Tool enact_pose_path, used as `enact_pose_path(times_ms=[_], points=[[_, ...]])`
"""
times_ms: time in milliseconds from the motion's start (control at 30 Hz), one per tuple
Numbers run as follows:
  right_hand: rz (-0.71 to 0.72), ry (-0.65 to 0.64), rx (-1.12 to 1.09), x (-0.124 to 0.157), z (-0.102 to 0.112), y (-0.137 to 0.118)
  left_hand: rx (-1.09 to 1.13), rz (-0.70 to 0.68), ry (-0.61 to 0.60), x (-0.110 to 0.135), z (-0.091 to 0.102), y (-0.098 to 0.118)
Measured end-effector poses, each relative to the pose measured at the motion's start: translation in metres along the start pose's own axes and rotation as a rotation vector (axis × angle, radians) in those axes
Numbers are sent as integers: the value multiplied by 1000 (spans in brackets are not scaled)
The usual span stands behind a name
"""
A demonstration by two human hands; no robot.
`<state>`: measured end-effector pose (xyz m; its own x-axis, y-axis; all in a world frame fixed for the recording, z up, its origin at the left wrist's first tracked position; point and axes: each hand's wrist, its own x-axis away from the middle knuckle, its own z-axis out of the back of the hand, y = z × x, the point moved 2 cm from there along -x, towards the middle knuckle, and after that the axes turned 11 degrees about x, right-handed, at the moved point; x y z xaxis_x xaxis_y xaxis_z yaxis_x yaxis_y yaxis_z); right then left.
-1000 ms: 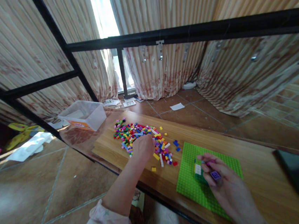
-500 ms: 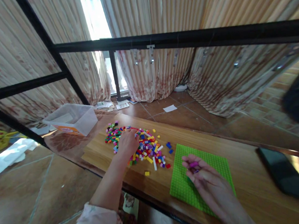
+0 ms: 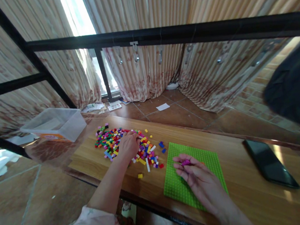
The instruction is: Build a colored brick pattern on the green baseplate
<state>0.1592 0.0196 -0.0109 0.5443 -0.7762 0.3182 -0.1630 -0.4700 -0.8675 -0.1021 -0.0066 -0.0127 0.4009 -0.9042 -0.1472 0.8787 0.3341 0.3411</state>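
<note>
My left hand [image 3: 128, 145] rests palm down on a pile of small coloured bricks [image 3: 110, 139] spread over the wooden table [image 3: 242, 185]; its fingers curl into the pile and what they hold is hidden. My right hand [image 3: 194, 175] lies over the green baseplate [image 3: 213, 159], fingers pressed together on a small magenta brick [image 3: 186, 162]. The little block seen under that hand earlier is now covered by it.
A clear plastic tub [image 3: 57, 123] stands at the table's far left end. A black phone [image 3: 269, 163] lies flat at the right. A black metal frame [image 3: 158, 35] crosses above the table. Curtains hang behind, and papers lie on the tiled floor.
My head has turned, shifting the scene leftward in view. My right hand lowered onto the baseplate, covering the small block and the purple brick. My left hand stays on the pile.
</note>
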Motion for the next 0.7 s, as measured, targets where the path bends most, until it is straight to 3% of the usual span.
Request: enact_pose_path(times_ms=[500, 700], points=[[14, -3, 63, -1, 2, 7, 58, 167, 50, 6, 15, -16], [23, -53, 75, -3, -7, 18, 273, 169, 83, 4, 16, -20]])
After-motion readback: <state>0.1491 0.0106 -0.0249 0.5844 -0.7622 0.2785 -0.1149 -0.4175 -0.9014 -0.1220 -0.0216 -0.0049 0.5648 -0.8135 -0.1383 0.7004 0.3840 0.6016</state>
